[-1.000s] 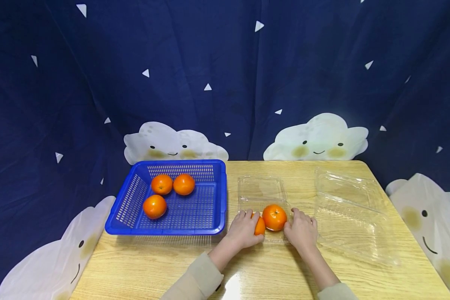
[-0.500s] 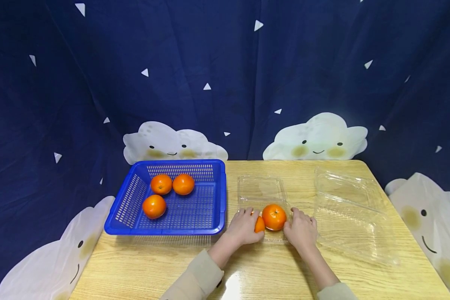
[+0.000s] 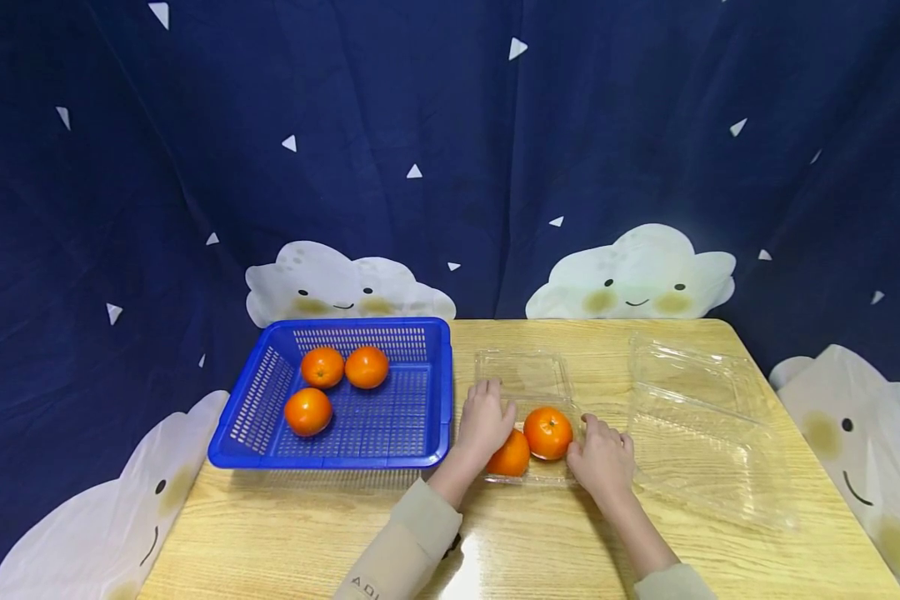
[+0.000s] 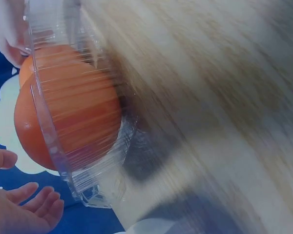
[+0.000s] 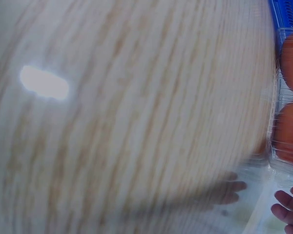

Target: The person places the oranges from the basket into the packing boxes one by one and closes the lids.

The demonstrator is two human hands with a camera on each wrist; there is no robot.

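Note:
Two oranges sit side by side in a clear plastic clamshell box whose lid lies open toward the back. My left hand is over the box's left side, beside the left orange. The left wrist view shows the fingers of this left hand relaxed, with a gap between them and the orange. At the box's right edge, next to the right orange, my right hand rests with loosely bent fingers. Only a few fingers of the right hand show in the right wrist view, near the box's corner.
A blue plastic basket with three oranges stands left of the box. To the right lies another clear plastic box, opened flat on the wooden table. A dark blue curtain with clouds hangs behind.
My left hand has let go of the left orange and moved slightly back and up, so more of that orange shows in the box. The right hand has stayed in place.

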